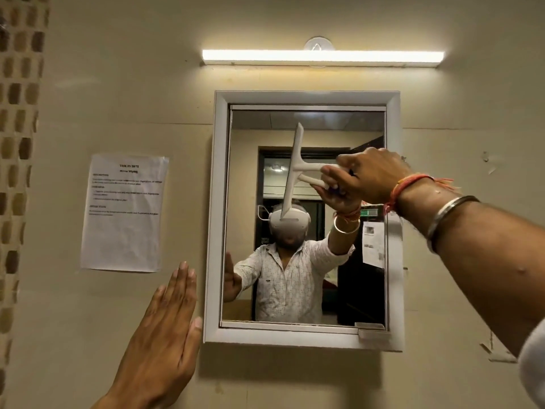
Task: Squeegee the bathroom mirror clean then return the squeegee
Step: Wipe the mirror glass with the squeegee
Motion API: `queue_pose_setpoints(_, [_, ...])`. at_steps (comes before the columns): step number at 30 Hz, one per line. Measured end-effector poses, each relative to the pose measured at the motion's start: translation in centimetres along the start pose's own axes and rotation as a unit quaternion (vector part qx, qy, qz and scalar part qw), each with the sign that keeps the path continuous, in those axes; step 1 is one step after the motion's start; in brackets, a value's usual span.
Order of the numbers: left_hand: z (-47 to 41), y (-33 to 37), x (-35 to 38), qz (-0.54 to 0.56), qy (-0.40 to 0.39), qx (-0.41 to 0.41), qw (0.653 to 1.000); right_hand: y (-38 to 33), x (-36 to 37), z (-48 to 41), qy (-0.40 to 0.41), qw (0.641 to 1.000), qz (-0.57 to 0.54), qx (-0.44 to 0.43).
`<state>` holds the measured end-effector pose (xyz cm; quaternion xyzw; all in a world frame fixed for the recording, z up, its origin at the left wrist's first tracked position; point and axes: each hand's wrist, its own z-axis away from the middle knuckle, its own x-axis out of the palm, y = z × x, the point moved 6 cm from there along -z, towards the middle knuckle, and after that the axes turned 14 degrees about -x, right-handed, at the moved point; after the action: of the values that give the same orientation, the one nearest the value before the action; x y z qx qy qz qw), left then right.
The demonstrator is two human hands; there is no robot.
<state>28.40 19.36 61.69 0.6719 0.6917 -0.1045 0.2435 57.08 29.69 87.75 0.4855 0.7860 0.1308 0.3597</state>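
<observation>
A white-framed mirror (217,202) hangs on the beige wall. My right hand (371,175) grips the handle of a white squeegee (292,169). Its blade stands almost upright, slightly tilted, against the upper middle of the glass. The handle's end is hidden in my fist. My left hand (165,335) is flat with fingers together, resting on the wall just left of the mirror's lower left corner. The glass reflects a person wearing a headset, both arms, and a dark doorway.
A lit tube light (323,57) runs above the mirror. A printed paper sheet (124,214) is taped to the wall on the left. A strip of brown mosaic tiles (17,172) runs down the far left edge.
</observation>
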Motion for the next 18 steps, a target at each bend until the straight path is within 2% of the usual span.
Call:
queue_pose_setpoints(4, [-0.1,0.8,0.3,0.010,-0.006,0.004,1.000,1.8,1.3,3.4,0.019,0.998,-0.033,0.045])
queue_pose_setpoints(10, [0.1,1.2,0.0,0.025,-0.016,0.010,1.000,0.1,3.8,9.9,0.041,0.977,-0.111,0.175])
queue_pose_setpoints(15, [-0.2,1.8,-0.4,0.037,-0.014,0.010,0.999,-5.1,9.7,15.7,0.109,0.910,-0.216,0.336])
queue_pose_setpoints(18, [-0.2,2.5,-0.6,0.053,-0.014,0.019,0.998,-9.5,11.7,18.3,0.110,0.884,-0.244,0.383])
